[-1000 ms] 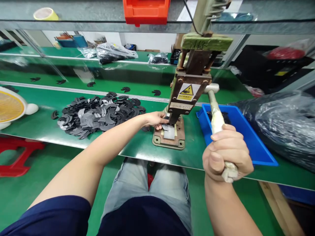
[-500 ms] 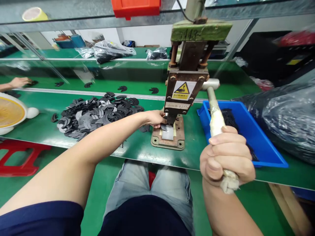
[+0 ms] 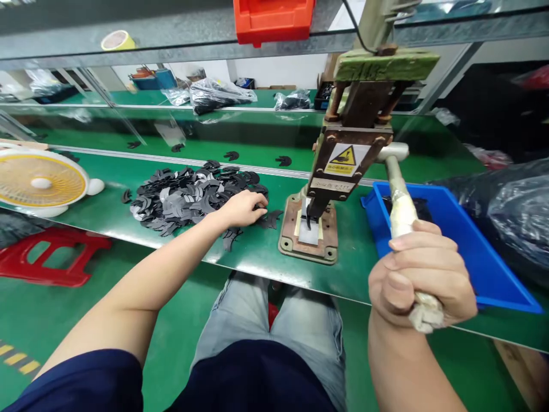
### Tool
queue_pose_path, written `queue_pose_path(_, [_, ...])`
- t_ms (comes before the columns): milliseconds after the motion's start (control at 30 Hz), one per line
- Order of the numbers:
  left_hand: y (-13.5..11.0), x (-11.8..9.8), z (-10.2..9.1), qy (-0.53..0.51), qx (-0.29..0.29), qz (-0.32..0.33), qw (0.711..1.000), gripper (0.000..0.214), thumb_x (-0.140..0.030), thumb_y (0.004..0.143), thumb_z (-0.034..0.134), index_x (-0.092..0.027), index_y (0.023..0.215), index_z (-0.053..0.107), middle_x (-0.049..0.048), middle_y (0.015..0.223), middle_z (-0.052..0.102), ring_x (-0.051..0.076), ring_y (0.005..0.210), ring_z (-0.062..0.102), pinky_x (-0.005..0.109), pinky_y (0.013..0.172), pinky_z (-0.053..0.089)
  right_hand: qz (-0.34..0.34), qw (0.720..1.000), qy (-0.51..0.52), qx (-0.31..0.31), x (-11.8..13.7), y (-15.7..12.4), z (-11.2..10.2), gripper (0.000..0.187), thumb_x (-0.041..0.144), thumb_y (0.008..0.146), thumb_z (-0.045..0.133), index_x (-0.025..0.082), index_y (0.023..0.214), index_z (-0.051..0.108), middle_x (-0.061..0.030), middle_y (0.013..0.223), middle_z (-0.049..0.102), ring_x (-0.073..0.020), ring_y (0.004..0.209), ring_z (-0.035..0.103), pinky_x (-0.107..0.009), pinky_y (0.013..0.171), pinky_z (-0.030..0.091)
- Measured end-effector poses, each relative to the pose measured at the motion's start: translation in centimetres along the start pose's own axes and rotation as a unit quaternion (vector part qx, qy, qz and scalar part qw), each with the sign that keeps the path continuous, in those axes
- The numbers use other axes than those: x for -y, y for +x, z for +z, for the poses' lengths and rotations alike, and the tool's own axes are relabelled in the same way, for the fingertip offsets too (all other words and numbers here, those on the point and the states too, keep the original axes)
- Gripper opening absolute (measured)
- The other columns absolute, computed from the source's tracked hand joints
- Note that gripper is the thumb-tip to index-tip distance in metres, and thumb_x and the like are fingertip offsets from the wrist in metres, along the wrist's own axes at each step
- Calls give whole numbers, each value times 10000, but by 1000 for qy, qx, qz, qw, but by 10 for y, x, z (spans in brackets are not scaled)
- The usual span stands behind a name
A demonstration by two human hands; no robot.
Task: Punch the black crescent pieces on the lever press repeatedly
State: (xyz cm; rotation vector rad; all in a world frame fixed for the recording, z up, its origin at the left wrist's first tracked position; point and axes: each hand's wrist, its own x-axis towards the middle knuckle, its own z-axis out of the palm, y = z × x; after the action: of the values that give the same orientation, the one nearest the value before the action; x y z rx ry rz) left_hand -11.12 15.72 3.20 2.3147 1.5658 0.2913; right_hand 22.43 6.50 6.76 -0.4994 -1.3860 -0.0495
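Observation:
My right hand (image 3: pixel 422 272) is closed around the cloth-wrapped lever (image 3: pixel 402 212) of a hand press. The press (image 3: pixel 343 160) carries a yellow warning label and stands on a brown base plate (image 3: pixel 291 229). Under its ram lies a pale plate (image 3: pixel 309 233), with a small dark piece (image 3: pixel 308 220) on it. My left hand (image 3: pixel 245 209) is over the right edge of a pile of black and grey curved flat pieces (image 3: pixel 184 197). Its fingers are loosely bent and apart, with nothing visible between them. A few black pieces (image 3: pixel 271 220) lie by its fingertips.
Right of the press is a blue bin (image 3: pixel 480 252) with dark pieces inside, near a plastic-wrapped bundle (image 3: pixel 510 206). A white-and-yellow fan (image 3: pixel 40 183) lies at the left. Single black pieces (image 3: pixel 231 155) are spaced along the green strip behind. A red bin (image 3: pixel 274 20) hangs above.
My left hand has moved left from the press base to the pile's edge. My right hand stays on the lever. The view has shifted left, and another person's hand has left it.

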Motion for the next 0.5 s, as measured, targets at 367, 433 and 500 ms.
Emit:
queue_pose_path(367, [22,-33,47,182,33,-11,983,449,-551,969,599,-149,1077,767,212,1129,746,381,1139,610,494,1006,403,-15,1000,-4,9,-2,3,-2,321,320,788,717,227,606,470,59,587,571,-170,670,646,-558,905,571])
queue_pose_path(433, [27,-35,45,192,56,-13,980,431,-520,944,637,-160,1145,761,209,1144,750,382,1138,623,482,1001,402,-17,1000,-6,-1,-3,3,0,340,326,788,717,223,600,453,62,581,559,-167,659,639,-555,909,574])
queue_pose_path(500, [31,-37,42,204,78,-12,976,447,-518,931,651,-182,1207,754,202,1162,751,386,1147,633,479,1009,401,-17,1000,-8,-9,-2,3,2,350,325,785,724,218,599,448,63,574,556,-168,651,634,-554,905,573])
